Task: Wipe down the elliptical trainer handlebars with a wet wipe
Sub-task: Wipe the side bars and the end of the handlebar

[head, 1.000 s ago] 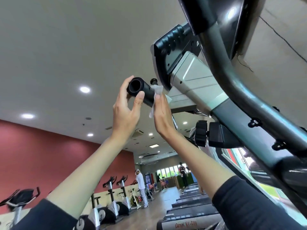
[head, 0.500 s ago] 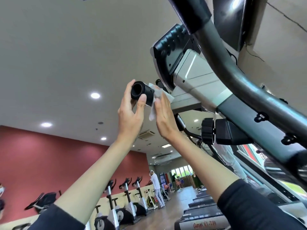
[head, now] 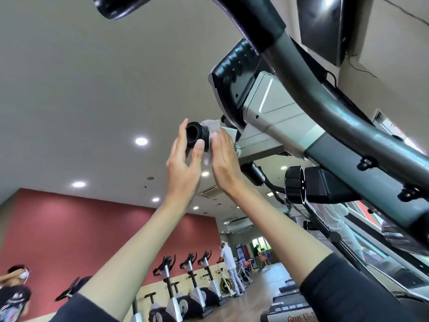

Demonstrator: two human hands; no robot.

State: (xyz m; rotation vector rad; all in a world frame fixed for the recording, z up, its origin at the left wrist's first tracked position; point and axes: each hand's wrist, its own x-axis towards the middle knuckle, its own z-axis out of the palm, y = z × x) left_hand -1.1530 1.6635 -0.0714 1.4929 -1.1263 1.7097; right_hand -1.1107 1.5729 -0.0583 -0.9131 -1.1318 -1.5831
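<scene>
you are working beneath the elliptical trainer [head: 274,112], at the open black end of its handlebar [head: 197,135], which is jutting out left of the console above your raised arms. your left hand [head: 183,166] is gripping that end between thumb and fingers, while your right hand [head: 225,161] is clasping the wet wipe [head: 212,127] round the bar just behind it, so wiping looks under way. next you are probably needing to slide and twist the wipe along the bar.
</scene>
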